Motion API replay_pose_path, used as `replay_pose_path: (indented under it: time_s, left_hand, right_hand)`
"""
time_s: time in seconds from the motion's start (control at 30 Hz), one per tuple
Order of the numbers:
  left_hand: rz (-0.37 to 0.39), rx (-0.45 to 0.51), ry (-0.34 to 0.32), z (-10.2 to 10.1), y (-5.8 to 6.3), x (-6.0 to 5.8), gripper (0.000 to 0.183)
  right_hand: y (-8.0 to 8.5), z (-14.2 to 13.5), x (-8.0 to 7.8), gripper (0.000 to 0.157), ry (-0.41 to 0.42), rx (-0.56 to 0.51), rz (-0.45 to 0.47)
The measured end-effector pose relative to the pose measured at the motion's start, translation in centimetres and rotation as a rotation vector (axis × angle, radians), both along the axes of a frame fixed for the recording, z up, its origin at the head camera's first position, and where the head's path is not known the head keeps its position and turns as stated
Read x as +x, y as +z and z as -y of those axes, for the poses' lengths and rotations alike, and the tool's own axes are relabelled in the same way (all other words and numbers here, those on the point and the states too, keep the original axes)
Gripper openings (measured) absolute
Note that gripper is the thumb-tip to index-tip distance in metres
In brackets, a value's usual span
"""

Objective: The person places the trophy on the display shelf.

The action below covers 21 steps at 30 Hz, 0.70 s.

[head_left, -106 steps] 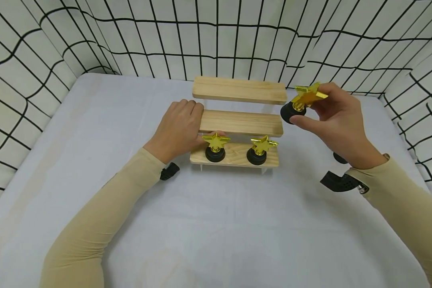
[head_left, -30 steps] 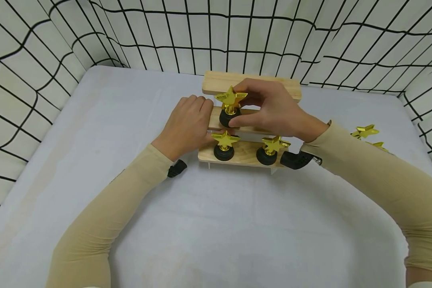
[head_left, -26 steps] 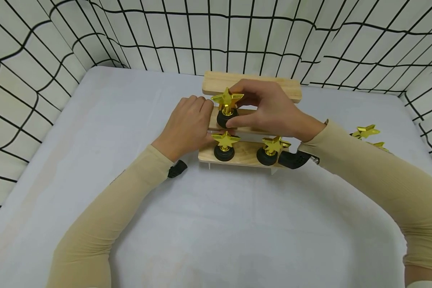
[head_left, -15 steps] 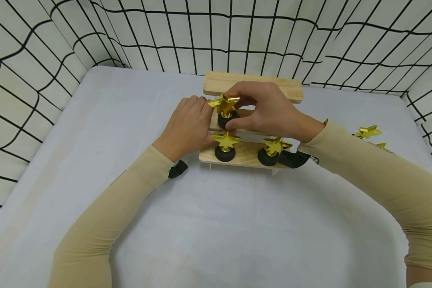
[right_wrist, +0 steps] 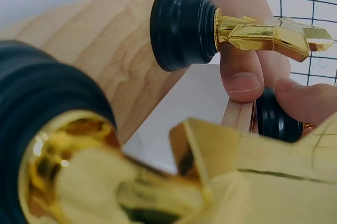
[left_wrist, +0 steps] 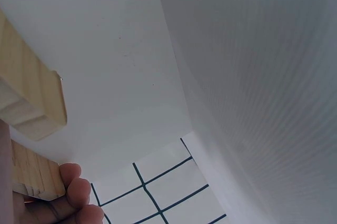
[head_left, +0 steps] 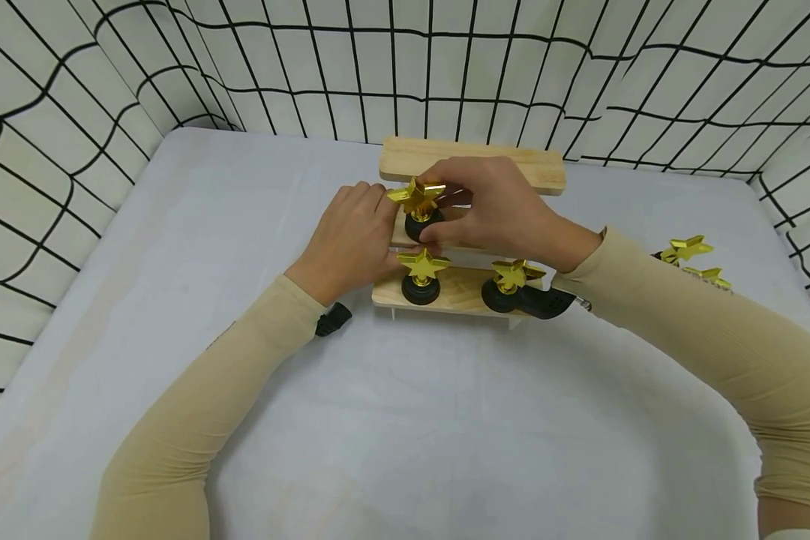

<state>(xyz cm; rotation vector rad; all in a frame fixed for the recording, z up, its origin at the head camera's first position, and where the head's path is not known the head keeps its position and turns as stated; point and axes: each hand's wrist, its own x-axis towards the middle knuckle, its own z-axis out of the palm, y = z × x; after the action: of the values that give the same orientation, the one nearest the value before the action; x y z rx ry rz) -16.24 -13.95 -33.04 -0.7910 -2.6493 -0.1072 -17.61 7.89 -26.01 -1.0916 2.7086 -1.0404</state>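
A three-tier wooden display stand [head_left: 459, 294] stands mid-table. My left hand [head_left: 351, 238] grips the left end of its middle shelf; in the left wrist view, fingertips [left_wrist: 79, 192] curl round the board end [left_wrist: 38, 174]. With thumb and fingers, my right hand [head_left: 499, 206] pinches the black base of a gold star trophy [head_left: 416, 196] at that shelf's left end. Whether the base bears on the wood cannot be told. On the bottom shelf two similar trophies stand upright, a left one [head_left: 421, 277] and a right one [head_left: 506, 285]; both show large in the right wrist view.
Further gold star trophies [head_left: 687, 249] are on the right of the table, partly hidden behind the right sleeve [head_left: 675, 322]. Black wire grid panels [head_left: 405, 67] enclose the back and sides of the white-covered table [head_left: 391, 420]. The top shelf [head_left: 547, 171] is behind my right hand.
Since the oldest frame my right hand has carried the trophy leftward from beside the stand to the middle shelf's left end. Over the last second it has shifted slightly left and down. My left hand keeps its grip.
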Motion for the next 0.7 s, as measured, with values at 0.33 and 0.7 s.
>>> replay_pose_path:
  time_s: [0.33,0.7]
  left_hand:
    - [-0.018,0.001,-0.001,0.00,-0.06,0.02,0.067]
    - [-0.041,0.016,-0.018,0.07,-0.14,-0.03,0.066]
  right_hand:
    - [-0.01,-0.08,0.10,0.055,-0.005,-0.008,0.066]
    - [0.09,-0.64,-0.16,0.063,-0.009,-0.070,0.228]
